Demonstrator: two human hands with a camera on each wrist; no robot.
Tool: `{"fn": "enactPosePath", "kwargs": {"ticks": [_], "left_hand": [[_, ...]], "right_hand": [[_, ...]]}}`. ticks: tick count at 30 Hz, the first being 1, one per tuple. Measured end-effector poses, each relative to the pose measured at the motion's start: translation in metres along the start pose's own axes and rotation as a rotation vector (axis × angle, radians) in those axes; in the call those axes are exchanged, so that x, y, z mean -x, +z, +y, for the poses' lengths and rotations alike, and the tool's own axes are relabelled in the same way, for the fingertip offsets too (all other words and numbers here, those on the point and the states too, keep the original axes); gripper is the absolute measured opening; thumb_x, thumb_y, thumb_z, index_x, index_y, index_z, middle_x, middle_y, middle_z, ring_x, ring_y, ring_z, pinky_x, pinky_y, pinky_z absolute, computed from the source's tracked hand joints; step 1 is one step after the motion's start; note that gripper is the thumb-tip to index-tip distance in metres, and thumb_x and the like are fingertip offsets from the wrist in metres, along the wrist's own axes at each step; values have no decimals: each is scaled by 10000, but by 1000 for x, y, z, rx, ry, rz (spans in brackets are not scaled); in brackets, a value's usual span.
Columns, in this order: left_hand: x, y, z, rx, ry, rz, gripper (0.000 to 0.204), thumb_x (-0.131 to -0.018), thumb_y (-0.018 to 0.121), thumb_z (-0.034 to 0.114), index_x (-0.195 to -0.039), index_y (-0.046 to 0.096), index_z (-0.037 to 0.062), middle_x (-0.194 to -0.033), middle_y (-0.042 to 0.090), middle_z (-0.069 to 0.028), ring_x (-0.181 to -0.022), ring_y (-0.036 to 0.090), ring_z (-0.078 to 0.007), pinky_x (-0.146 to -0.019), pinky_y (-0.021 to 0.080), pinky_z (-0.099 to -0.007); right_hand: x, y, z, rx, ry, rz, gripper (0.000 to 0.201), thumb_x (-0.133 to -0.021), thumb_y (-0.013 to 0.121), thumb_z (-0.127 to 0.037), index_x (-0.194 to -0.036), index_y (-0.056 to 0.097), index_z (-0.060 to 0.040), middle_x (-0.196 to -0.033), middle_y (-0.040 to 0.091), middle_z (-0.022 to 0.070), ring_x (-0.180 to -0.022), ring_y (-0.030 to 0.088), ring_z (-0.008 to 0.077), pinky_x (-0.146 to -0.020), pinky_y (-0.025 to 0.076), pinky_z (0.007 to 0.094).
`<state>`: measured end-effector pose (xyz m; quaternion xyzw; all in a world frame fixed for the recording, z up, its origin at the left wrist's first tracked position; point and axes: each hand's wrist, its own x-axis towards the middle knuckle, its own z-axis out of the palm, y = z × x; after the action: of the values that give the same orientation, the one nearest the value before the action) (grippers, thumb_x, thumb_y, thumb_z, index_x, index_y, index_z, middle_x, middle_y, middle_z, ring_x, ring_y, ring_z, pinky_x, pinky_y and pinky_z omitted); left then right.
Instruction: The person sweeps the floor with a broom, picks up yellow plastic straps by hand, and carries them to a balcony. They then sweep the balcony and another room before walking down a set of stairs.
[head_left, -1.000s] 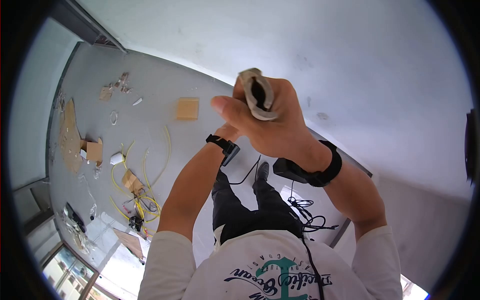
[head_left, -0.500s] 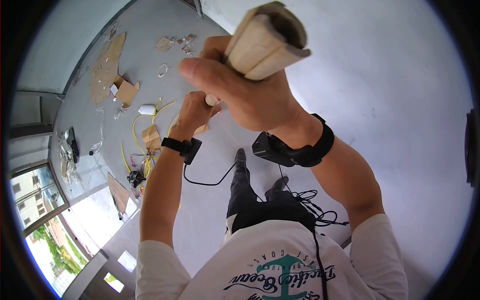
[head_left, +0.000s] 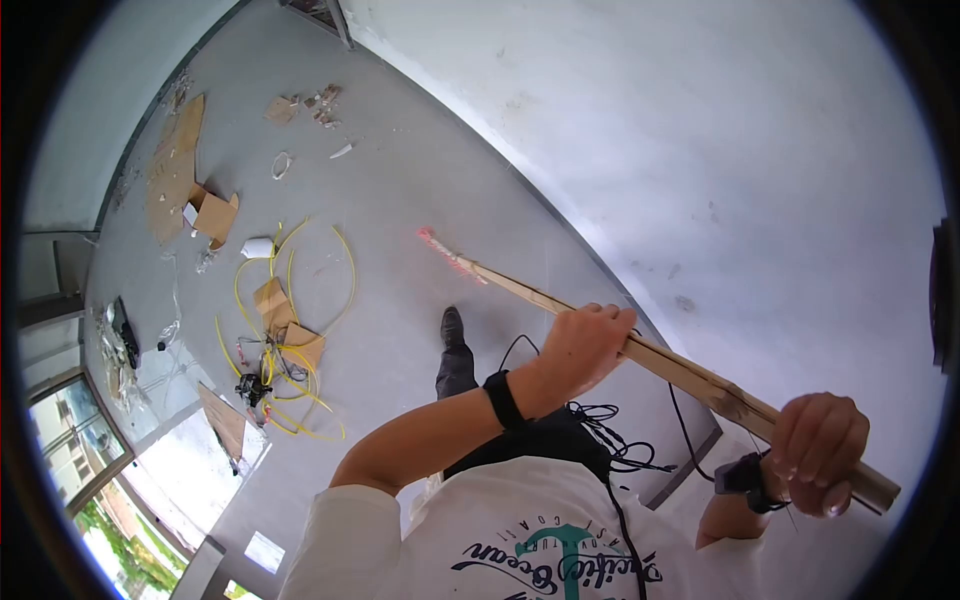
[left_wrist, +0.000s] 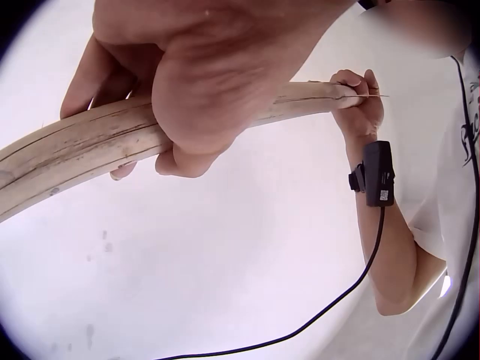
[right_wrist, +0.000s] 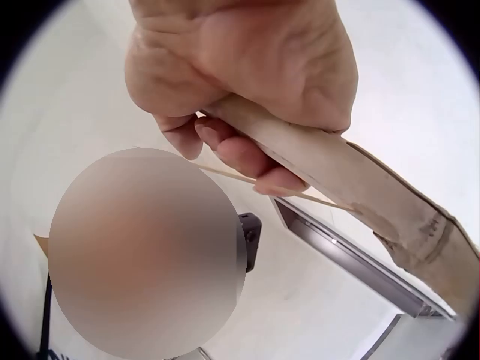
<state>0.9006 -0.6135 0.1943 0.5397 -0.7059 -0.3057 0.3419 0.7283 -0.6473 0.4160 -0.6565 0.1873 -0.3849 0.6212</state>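
Hands are both busy here, fingers curled round one pole: left hand (head_left: 575,355) grips it partway along, right hand (head_left: 820,450) grips it close to the near right end, with a short bit poking out past the fist. It's a long, pale, split wooden pole (head_left: 690,377), probably bamboo, slanting from near right to far left with a frayed pink-and-white tip (head_left: 440,247). That hand spacing looks solid to me, so I'd let the right hand steer and the left carry the weight. Watch the thin pale sliver (right_wrist: 326,202) peeling off by the right fingers, it could jab you, and don't lean hard on the rough, cracked joint (right_wrist: 427,240). Slide your grip slowly, or grab some gloves. Further out, keep the tip off the white wall (head_left: 700,150) on the right, mind the black cord (head_left: 683,425) below the pole, and watch your footing around the looped yellow tubing (head_left: 353,265) on the left, near the open brown cardboard box (head_left: 215,215).
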Motion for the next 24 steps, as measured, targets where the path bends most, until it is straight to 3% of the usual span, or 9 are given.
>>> {"fn": "enactPosePath", "kwargs": {"ticks": [2,5,10,12,16,18,20,22,24], "left_hand": [[-13,22,27,121,79,-18,274,-702,722,151,-864,513,81,-766,578,-43,-763,611,-233,-612,497,-343],[-34,74,24,232,175,2,270,-707,722,142,-858,509,76,-753,576,-45,-763,610,-233,-605,494,-348],[-46,144,-44,299,273,-50,244,-708,706,152,-835,508,85,-739,573,-58,-757,597,-276,-643,479,-390],[-30,131,-65,261,236,-109,232,-710,700,171,-822,512,92,-735,578,-62,-759,596,-287,-638,470,-393],[13,43,-70,27,74,-218,238,-688,716,203,-775,522,95,-704,583,-65,-730,600,-290,-618,469,-390],[34,15,-79,-60,1,-232,233,-680,721,201,-738,524,91,-672,578,-65,-693,603,-283,-594,470,-388],[46,5,-87,-90,-45,-239,227,-679,721,193,-720,523,89,-656,574,-65,-675,603,-279,-576,469,-386],[46,2,-90,-192,-55,-84,212,-669,716,158,-709,519,90,-646,569,-64,-629,588,-276,-544,461,-379],[40,8,-82,-177,-16,-108,214,-665,715,149,-703,513,90,-639,563,-62,-614,580,-272,-536,458,-375]], "right_hand": [[13,5,-26,105,9,1,415,-773,749,-302,-524,467,-126,-440,475,-10,-368,463,101,-434,455,230],[27,10,-10,237,16,49,424,-768,750,-335,-523,460,-148,-448,479,-29,-377,449,84,-443,443,220],[47,19,66,435,97,244,433,-770,748,-332,-555,462,-90,-477,455,14,-423,463,151,-496,443,320],[57,14,86,332,102,256,435,-788,729,-343,-569,458,-83,-499,458,14,-450,461,160,-522,430,333],[57,9,82,-45,79,403,411,-832,683,-291,-578,447,-70,-504,457,21,-466,455,163,-542,441,351],[58,23,99,-85,53,360,405,-840,669,-287,-577,450,-71,-506,461,26,-467,455,167,-544,441,352],[57,36,107,-134,41,312,400,-849,655,-282,-576,453,-72,-508,465,32,-468,455,170,-545,441,354],[60,42,110,-91,4,223,391,-856,640,-279,-579,462,-69,-509,471,43,-463,454,178,-549,436,356],[76,24,107,-153,5,341,392,-855,640,-283,-578,458,-72,-511,475,44,-463,453,179,-551,434,359]]}}
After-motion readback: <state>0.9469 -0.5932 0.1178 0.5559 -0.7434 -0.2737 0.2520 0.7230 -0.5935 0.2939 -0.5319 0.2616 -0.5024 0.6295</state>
